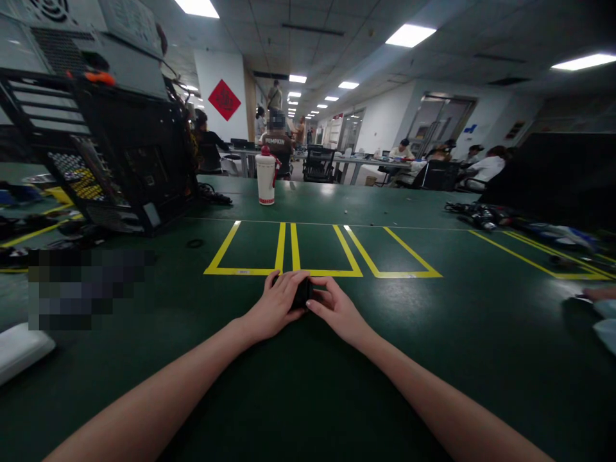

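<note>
A small, dark, box-like object (301, 295) sits low at the middle of the green table (308, 398), just in front of the yellow tape. Draped over its top and left side is my left hand (276, 303), its fingers curled around it. My right hand (339, 311) grips the right edge between thumb and fingers. Much of the black object is hidden beneath my fingers, so I cannot make out its kind.
Yellow tape outlines (322, 273) mark the table ahead. A white bottle with a red lid (266, 176) stands behind them. An opened computer case (125, 154) is at the left, cables (474, 213) at the right. A person's hand (599, 294) shows at the right edge.
</note>
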The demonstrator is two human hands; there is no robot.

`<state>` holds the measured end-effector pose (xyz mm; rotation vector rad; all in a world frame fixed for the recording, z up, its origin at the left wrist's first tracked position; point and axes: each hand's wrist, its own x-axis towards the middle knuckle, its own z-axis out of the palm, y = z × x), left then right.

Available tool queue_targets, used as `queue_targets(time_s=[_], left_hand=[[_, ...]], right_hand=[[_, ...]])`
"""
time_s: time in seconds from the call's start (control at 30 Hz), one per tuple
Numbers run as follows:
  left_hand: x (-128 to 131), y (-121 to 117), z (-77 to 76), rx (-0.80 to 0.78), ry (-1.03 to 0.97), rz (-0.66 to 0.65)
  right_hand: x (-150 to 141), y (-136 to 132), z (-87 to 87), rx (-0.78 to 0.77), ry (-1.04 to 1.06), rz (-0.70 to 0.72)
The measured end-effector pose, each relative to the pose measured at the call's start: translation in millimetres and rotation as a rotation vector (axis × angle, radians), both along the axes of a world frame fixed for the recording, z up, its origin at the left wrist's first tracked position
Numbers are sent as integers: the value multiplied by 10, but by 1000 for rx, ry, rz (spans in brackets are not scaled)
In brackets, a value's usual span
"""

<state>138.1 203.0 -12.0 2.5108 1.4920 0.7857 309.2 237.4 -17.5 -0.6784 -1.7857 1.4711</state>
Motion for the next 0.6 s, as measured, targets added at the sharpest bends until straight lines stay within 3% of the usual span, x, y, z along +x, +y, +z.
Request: queue_targets(time_s=[0.33,0.6], left_hand=[[5,-1,22,-12,5,-11],[-6,6,-2,13,10,-16]], right_hand=[[5,19,2,56,-23,-45],[17,36,-22,0,-12,6]])
